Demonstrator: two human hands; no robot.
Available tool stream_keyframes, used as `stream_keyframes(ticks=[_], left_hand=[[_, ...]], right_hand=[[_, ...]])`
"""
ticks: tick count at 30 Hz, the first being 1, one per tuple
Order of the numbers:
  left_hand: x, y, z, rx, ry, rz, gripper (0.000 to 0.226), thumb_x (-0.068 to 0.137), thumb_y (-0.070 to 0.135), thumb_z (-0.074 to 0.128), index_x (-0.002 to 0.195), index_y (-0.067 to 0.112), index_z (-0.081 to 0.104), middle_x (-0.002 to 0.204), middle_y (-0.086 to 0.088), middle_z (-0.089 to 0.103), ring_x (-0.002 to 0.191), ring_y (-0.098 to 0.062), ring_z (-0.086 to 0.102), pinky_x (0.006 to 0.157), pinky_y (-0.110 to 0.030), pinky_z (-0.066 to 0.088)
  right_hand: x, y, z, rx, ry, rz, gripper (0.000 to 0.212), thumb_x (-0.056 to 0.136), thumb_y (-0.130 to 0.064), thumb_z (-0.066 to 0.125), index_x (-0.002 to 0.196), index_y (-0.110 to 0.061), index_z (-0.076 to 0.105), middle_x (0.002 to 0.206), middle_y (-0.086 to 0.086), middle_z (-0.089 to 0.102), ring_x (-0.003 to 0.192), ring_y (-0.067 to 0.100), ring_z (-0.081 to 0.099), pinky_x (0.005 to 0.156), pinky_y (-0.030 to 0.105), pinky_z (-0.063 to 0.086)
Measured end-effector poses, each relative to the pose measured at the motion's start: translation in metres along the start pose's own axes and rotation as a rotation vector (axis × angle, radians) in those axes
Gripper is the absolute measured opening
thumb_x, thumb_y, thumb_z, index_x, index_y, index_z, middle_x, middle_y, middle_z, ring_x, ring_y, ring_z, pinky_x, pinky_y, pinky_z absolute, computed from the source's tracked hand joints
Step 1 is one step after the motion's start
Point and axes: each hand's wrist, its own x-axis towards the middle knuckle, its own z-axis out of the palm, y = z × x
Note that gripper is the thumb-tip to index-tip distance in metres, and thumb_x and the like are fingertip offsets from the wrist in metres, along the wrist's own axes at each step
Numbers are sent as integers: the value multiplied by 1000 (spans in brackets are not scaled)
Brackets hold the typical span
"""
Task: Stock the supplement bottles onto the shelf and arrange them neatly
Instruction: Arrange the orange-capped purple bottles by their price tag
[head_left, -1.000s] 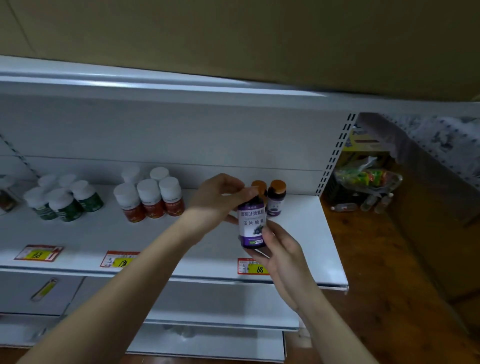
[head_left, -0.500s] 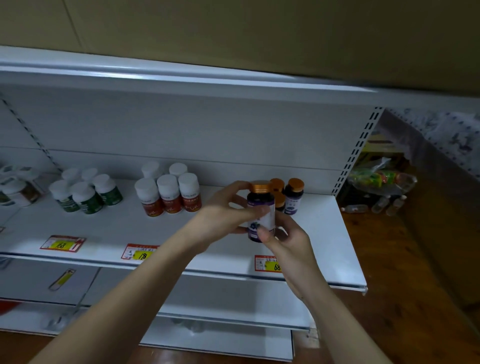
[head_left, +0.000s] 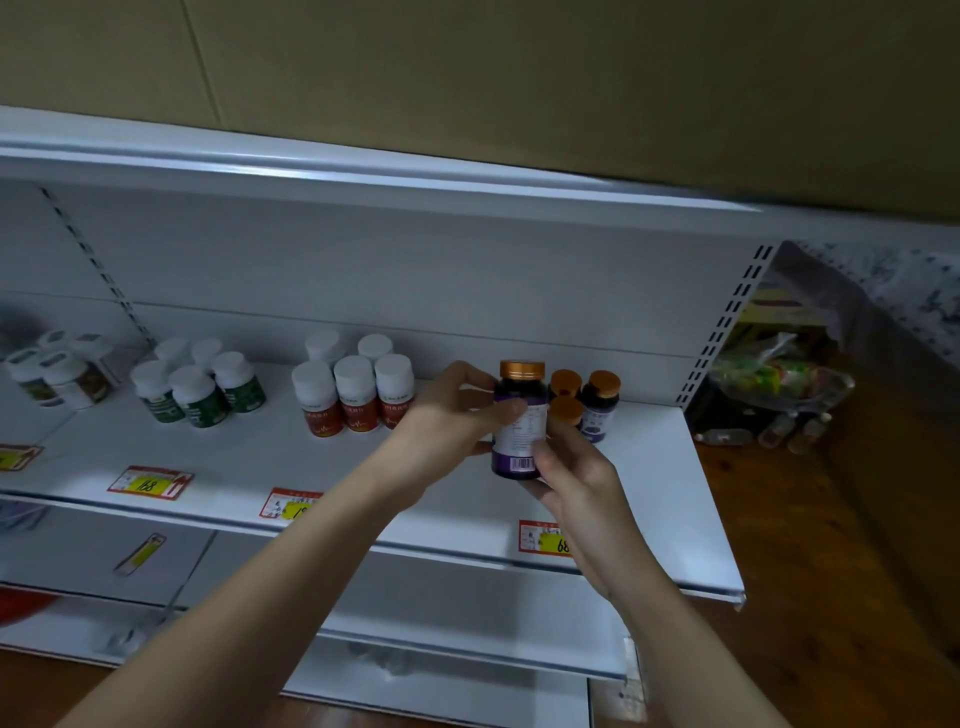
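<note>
A dark purple supplement bottle (head_left: 519, 415) with a copper cap is upright just above the white shelf (head_left: 665, 493). My left hand (head_left: 447, 415) grips its left side with the thumb across the label. My right hand (head_left: 576, 473) holds its lower right side from below. The label's barcode side faces me. Right behind it stand three more copper-capped purple bottles (head_left: 597, 405) on the shelf. Further left stand several white-capped red-label bottles (head_left: 353, 395) and several white-capped green-label bottles (head_left: 197, 389).
More white-capped bottles (head_left: 57, 374) stand at the far left. Price tags (head_left: 150, 482) line the shelf's front edge. Lower shelves (head_left: 467, 597) lie below. To the right are a wooden floor, a plastic bag (head_left: 774, 374) and small bottles on the floor.
The bottle has been turned in my hands, from its front label facing me to the barcode side. It moved closer to the purple bottles on the shelf. The camera view shifted left.
</note>
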Motion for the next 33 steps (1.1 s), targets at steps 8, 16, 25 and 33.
stream_keyframes(ticks=[8,16,25,33], left_hand=[[-3,-1,9,166,43,73,46,82,35,80,123,24,63,111,1,65,90,-16,70,78,-38,62],[5,-1,-3,-27,41,60,39,84,13,78,118,7,59,108,-8,69,95,-23,72,82,-32,61],[12,0,-14,99,-71,83,32,92,41,66,117,21,60,115,-2,66,101,-15,68,84,-41,61],[18,9,-15,25,-102,79,34,86,25,76,117,17,67,110,-9,67,98,-22,71,79,-40,63]], right_hand=[[-1,-6,7,-303,216,-142,42,83,-11,78,118,-26,59,104,-10,69,91,-3,65,74,11,51],[-1,-9,12,-220,63,-40,25,100,-23,55,120,-36,62,114,-12,71,109,4,65,96,25,51],[5,-14,23,-299,241,-106,36,88,-13,73,120,-22,59,108,-5,70,95,6,67,80,22,53],[11,-11,33,-449,314,-256,75,67,-8,89,124,-27,43,113,-10,57,99,1,60,79,20,55]])
